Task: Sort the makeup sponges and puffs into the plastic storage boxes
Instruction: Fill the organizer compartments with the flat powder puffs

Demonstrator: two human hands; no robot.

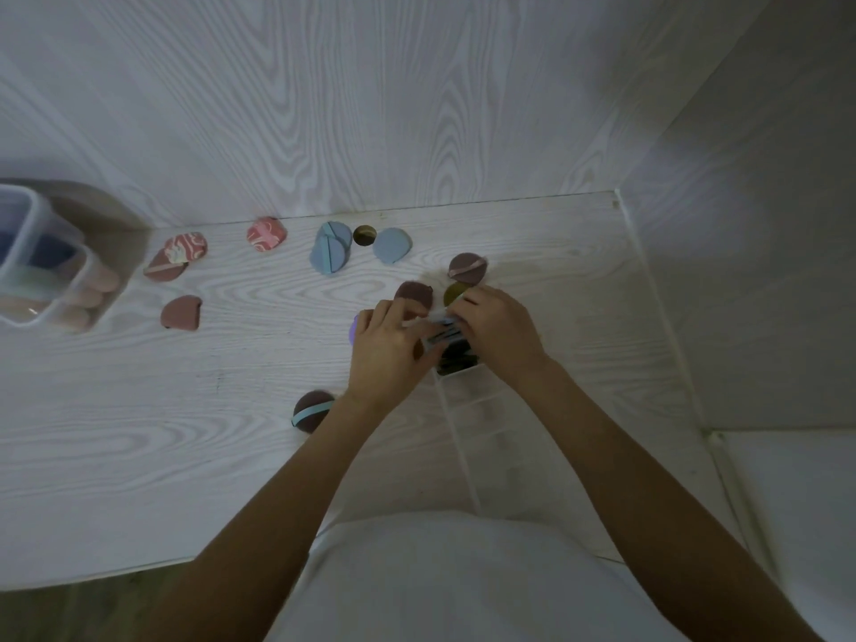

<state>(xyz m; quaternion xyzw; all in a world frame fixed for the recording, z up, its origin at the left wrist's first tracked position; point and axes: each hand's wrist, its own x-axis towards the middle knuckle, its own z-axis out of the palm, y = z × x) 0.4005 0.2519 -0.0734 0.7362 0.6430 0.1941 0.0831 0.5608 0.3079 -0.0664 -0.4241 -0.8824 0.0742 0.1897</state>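
Far to the left of the clear box, at the bench's (139, 437) edge, stand the filled storage boxes (44, 266), and they already hold pale pink sponges and some blue and green ones, so I'd judge a good share of the sorting done. Between them and the clear box, plenty still lies loose: a marbled red puff over a brown one (176, 258), a brown puff (181, 312) nearer the bench's front, a second marbled red puff (266, 233) against the back wall, then a pair of blue puffs (331, 250), a small gold disc (365, 235) and a single blue puff (392, 245). Just in front and left of the clear box, a dark brown puff with a blue strap (312, 411) lies alone. The left hand (389, 345) and the right hand (502, 329) meet over the clear box (456, 359), fingers curled round a pale, flat piece at its top; whether that is a lid or a puff I cannot tell, and the box looks dark inside. A purple edge (353, 330) peeps out beside the left hand, another brown puff (413, 294) and an olive one (454, 294) sit just behind the fingers, and a brown puff with a pink strap (468, 268) lies further back. Nothing blocks the loose puffs; the reach leftward is long, though.
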